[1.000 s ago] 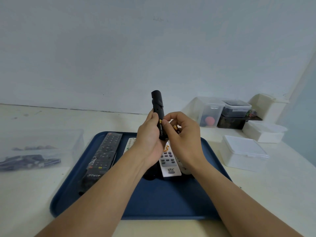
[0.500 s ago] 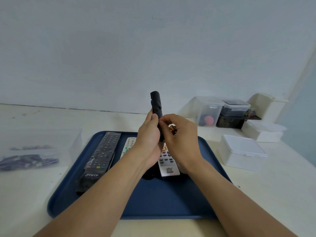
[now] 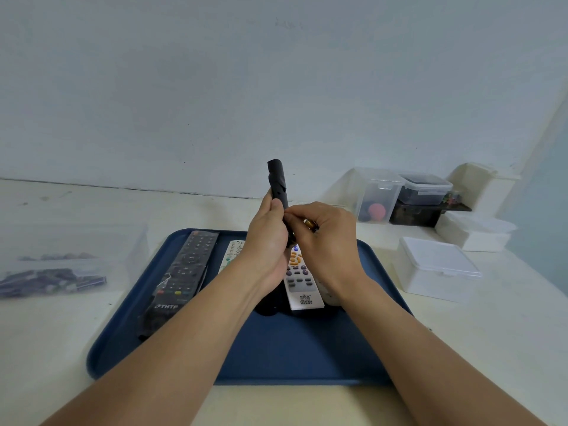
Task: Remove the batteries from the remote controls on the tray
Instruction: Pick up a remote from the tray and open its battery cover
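Both hands, left (image 3: 266,241) and right (image 3: 324,241), raised together, fingers curled.

You are at a plain sorting bench in what looks like a small workroom — a cream worktop (image 3: 461,348) butts against a bare, pale wall (image 3: 276,87). To the right of the blue tray (image 3: 276,358) stand lidded white boxes (image 3: 439,272) and clear storage tubs (image 3: 379,195); to its left sits a clear bin of small dark parts (image 3: 61,272) — stock kept for handling, not living.
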A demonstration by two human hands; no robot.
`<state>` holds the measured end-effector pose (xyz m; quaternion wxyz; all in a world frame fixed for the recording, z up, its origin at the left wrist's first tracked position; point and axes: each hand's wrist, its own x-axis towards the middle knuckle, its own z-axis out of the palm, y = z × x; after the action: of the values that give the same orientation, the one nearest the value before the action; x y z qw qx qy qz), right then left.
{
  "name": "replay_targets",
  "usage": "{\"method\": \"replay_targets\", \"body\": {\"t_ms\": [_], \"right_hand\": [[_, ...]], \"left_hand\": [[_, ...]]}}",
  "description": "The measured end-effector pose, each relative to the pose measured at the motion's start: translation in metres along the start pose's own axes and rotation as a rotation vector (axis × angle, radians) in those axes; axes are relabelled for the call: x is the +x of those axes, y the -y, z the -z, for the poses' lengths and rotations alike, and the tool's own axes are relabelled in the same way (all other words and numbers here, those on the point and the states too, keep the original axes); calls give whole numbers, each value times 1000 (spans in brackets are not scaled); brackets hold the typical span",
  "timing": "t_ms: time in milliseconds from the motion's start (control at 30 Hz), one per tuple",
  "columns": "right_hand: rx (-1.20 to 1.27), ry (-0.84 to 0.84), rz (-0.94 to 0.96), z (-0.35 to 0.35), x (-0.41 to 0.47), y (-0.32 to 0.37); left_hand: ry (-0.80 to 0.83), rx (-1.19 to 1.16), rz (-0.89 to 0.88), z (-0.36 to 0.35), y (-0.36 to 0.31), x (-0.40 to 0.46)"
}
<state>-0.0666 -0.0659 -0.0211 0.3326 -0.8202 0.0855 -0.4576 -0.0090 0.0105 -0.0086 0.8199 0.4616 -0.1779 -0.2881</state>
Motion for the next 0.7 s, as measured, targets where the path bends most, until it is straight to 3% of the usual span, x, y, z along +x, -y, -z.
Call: {"method": "replay_targets", "body": {"t_ms": [300, 700], "right_hand": [[71, 33, -98, 4, 4, 1], [152, 67, -131, 7, 5, -1]], "left_hand": [[49, 117, -25, -3, 2, 1], [46, 107, -22, -7, 7, -4]]}}
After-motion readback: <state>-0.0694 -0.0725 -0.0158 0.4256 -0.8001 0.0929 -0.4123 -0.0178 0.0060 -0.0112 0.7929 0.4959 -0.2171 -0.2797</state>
